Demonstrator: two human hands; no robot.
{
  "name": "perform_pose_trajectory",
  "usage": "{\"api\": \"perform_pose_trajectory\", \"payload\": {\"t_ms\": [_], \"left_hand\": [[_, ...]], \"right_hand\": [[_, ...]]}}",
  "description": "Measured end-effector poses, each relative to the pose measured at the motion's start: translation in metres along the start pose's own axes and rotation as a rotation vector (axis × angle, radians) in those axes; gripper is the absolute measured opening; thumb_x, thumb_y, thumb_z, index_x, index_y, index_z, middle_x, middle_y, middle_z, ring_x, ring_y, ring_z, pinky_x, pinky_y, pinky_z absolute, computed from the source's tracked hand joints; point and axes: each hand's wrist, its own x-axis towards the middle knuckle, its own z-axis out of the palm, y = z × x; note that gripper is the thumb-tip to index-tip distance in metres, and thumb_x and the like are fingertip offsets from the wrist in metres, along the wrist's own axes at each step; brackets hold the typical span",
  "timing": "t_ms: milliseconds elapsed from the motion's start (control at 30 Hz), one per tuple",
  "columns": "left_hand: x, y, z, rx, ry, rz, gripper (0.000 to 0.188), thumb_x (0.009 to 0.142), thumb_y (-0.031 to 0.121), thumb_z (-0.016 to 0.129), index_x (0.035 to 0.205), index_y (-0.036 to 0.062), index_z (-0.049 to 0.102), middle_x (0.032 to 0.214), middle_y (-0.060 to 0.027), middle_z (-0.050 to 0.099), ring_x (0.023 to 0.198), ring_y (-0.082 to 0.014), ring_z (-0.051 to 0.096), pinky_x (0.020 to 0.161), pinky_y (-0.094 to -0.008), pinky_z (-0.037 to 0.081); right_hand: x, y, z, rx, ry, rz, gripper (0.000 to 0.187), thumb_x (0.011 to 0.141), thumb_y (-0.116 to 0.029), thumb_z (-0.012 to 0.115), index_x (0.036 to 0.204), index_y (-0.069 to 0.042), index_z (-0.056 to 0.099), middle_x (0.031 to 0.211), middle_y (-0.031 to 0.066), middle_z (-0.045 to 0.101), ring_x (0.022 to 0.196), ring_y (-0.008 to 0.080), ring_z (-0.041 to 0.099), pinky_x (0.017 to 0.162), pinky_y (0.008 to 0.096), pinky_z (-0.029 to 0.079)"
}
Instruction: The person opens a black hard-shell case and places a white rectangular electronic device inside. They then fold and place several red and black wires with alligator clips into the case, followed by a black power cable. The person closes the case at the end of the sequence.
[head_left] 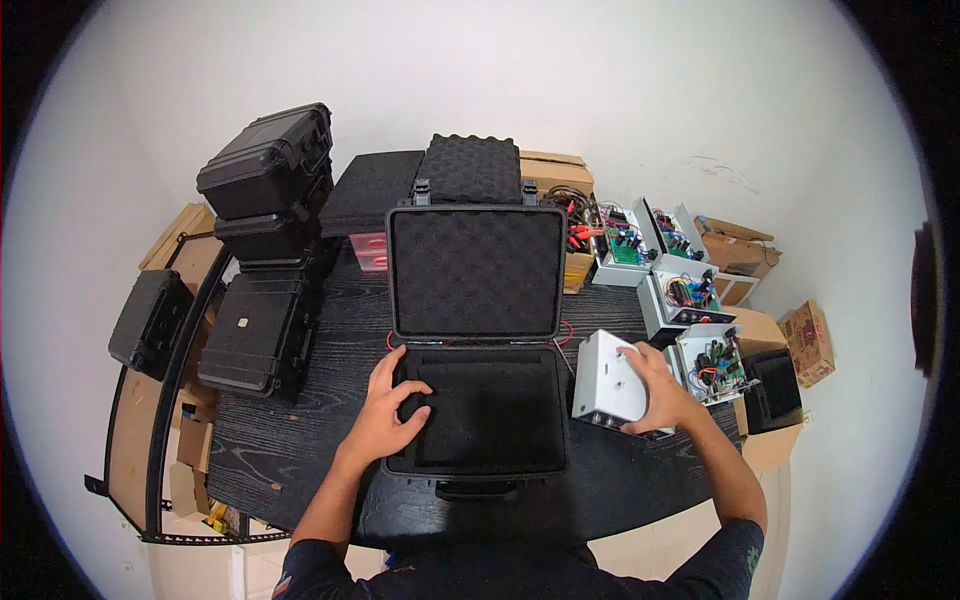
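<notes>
A black hard case (476, 462) lies with its lid raised in front of me, its lid and base lined with black foam. The base foam has a large rectangular recess. Over the case's left rim, my left hand (388, 415) rests with fingers apart and curved, holding nothing. To the right of the case, my right hand (655, 390) grips a white metal box (605, 375) across its top, thumb at the near side and fingers at the far side. The box is slightly tilted, and small fittings show along its dark near side.
Several white enclosures with exposed circuit boards (715, 362) stand on the right. Stacked black cases (262, 175) fill the left. Egg-crate foam (470, 165) and a flat foam sheet (372, 190) sit behind the lid. Cables (572, 205) and cardboard boxes (806, 345) lie around the black table (620, 490).
</notes>
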Motion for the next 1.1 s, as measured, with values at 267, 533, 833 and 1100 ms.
{"api": "perform_pose_trajectory", "payload": {"t_ms": [267,533,833,1100], "left_hand": [[-0.001,-0.002,0.005,0.001,-0.005,-0.028,0.038,0.093,0.017,0.077,0.130,0.0145,0.073,0.175,-0.0285,0.021,0.161,-0.0524,0.018,0.129,-0.0606,0.021],[-0.005,-0.021,0.012,-0.031,0.046,-0.049,0.040,0.097,0.017,0.071,0.137,0.0126,0.070,0.175,-0.0317,0.019,0.161,-0.0537,0.018,0.129,-0.0613,0.019],[-0.006,-0.024,0.016,-0.101,0.084,-0.091,0.043,0.094,0.010,0.070,0.137,0.0072,0.064,0.174,-0.0312,0.022,0.160,-0.0507,0.022,0.129,-0.0573,0.022],[-0.006,-0.018,0.013,-0.130,0.055,-0.139,0.044,0.094,0.007,0.068,0.137,0.0087,0.063,0.176,-0.0291,0.019,0.162,-0.0494,0.020,0.130,-0.0571,0.022]], "right_hand": [[0.040,-0.062,-0.043,0.331,0.114,-0.320,0.144,0.053,-0.055,0.093,0.171,-0.009,0.025,0.169,0.0266,0.031,0.157,0.0444,0.030,0.129,0.0525,0.025],[0.122,-0.150,-0.001,0.592,-0.164,-0.720,0.145,0.056,-0.038,0.096,0.174,-0.011,0.016,0.177,0.0219,0.022,0.160,0.0387,0.029,0.130,0.0486,0.025],[0.139,-0.163,0.039,0.675,-0.508,-0.369,0.141,0.055,-0.030,0.095,0.173,-0.012,0.021,0.172,0.0214,0.034,0.156,0.0391,0.037,0.130,0.0485,0.027],[0.143,-0.174,0.043,0.377,-0.496,-0.319,0.137,0.062,-0.047,0.098,0.173,-0.014,0.024,0.160,0.0246,0.046,0.148,0.0433,0.044,0.123,0.0531,0.037]]}}
